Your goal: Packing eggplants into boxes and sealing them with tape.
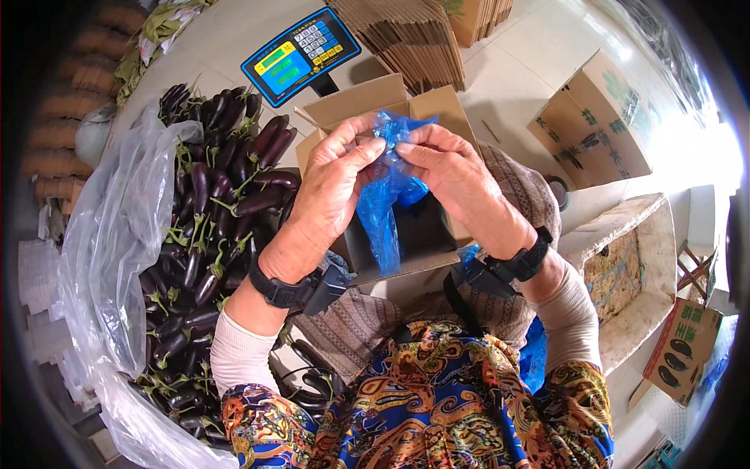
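Note:
A crumpled blue plastic bag (383, 219) hangs from my two hands over an open cardboard box (433, 105) in front of my knees. My left hand (340, 168) pinches the bag's top with thumb and fingers, and my right hand (445, 168) grips it the same way just beside. The lower part of the bag droops into and over the box's dark inside. A big heap of purple eggplants (195, 266) with green stems lies at my left, along with clear plastic sheeting (105, 250).
A scale display (301, 55) stands ahead-left. Folded cardboard stacks (406, 39) lie at the top, another box (590, 121) at upper right. A worn foam crate (625, 281) and a printed cardboard sheet (676, 352) are on the right.

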### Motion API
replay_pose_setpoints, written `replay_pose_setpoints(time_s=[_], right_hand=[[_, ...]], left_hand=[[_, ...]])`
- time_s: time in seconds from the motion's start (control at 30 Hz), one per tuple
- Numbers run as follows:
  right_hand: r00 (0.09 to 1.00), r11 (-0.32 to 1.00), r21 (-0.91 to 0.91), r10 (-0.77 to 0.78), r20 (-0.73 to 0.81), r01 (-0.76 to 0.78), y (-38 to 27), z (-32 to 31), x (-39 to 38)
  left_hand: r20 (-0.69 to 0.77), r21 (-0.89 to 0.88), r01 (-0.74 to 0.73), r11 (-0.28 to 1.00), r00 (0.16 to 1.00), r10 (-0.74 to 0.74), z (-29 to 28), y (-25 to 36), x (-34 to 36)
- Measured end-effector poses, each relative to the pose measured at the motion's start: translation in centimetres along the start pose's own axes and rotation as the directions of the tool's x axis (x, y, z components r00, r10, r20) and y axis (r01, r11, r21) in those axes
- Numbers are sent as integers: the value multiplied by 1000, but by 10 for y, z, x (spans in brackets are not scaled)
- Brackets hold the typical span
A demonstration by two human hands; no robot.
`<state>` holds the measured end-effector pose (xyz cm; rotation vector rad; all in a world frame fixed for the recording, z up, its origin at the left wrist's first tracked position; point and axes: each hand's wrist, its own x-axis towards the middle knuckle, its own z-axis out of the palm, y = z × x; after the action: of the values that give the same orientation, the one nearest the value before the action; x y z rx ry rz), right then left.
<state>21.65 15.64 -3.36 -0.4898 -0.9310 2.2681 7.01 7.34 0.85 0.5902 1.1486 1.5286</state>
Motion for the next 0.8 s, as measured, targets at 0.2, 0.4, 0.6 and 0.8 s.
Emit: replay_pose_setpoints(time_s=[0.2, 0.4, 0.6, 0.8], right_hand=[[995, 980, 185, 59, 75, -72, -8, -19, 9], [999, 997, 74, 38, -36, -35, -50, -52, -2], [832, 210, -841, -389, 395, 498, -88, -64, -33], [937, 339, -940, -339, -85, 38, -118, -112, -32]], left_hand=[[47, 125, 54, 991, 997, -60, -16, 4, -1], [-123, 185, 53, 981, 992, -31, -58, 23, 6], [-274, 5, -56, 998, 960, 55, -126, 43, 24], [-181, -82, -36, 996, 983, 20, -171, 40, 31]])
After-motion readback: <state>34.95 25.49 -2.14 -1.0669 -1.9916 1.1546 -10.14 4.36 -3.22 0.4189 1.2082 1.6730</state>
